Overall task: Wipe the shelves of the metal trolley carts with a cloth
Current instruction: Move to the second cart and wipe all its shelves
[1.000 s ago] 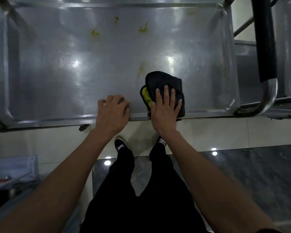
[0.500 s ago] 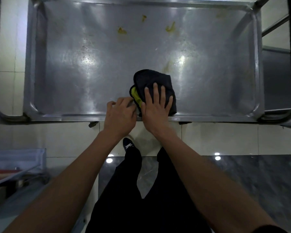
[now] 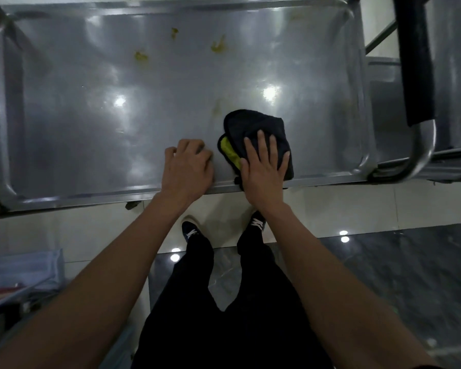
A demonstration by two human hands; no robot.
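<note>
At the far left, the raised rim of the metal trolley shelf (image 3: pixel 0 123) curved round its near corner, and the steel surface shone with reflected ceiling lights. Further in, toward the far edge, yellowish food stains (image 3: pixel 141 56) dotted the steel. Near the front rim the person's left hand (image 3: pixel 188 166) rested on the shelf, its fingers curled under and its grip holding nothing that I could see. Just beside it lay the dark cloth (image 3: pixel 258 123), a yellow fold showing at its left edge, on the shelf against the near rim. The right hand (image 3: pixel 264 166) pressed flat on it, fingers straight and spread. Off to the right stood a black-padded trolley handle (image 3: pixel 415 62).
</note>
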